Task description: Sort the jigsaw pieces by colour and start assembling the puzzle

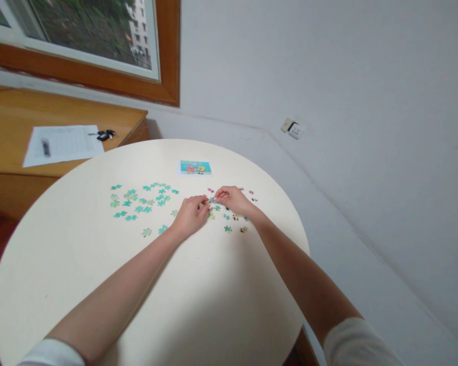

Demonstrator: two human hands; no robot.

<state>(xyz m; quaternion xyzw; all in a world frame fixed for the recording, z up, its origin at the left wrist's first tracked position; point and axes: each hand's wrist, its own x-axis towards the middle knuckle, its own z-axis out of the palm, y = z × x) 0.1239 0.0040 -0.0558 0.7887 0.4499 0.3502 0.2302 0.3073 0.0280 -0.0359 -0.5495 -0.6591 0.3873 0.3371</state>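
Observation:
My left hand [193,214] and my right hand [234,199] meet over a round cream table [198,284]. Their fingertips are pinched close together at a small jigsaw piece [212,200] with pink and teal on it; the fingers partly cover it. Around and below my right hand lie loose pieces in mixed colours, among them a teal and yellow jigsaw piece [228,229] and a dark-marked jigsaw piece [244,230]. Left of my left hand, several mostly teal and pale green jigsaw pieces [139,209] are spread out. Behind the hands lies a cartoon picture card [196,168].
A wooden cabinet [7,112] stands at the back left, bearing a printed paper sheet [66,142] and a bunch of dark keys [106,134]. A window [87,35] is above it. The white wall [347,127] with a socket [295,131] runs along the right.

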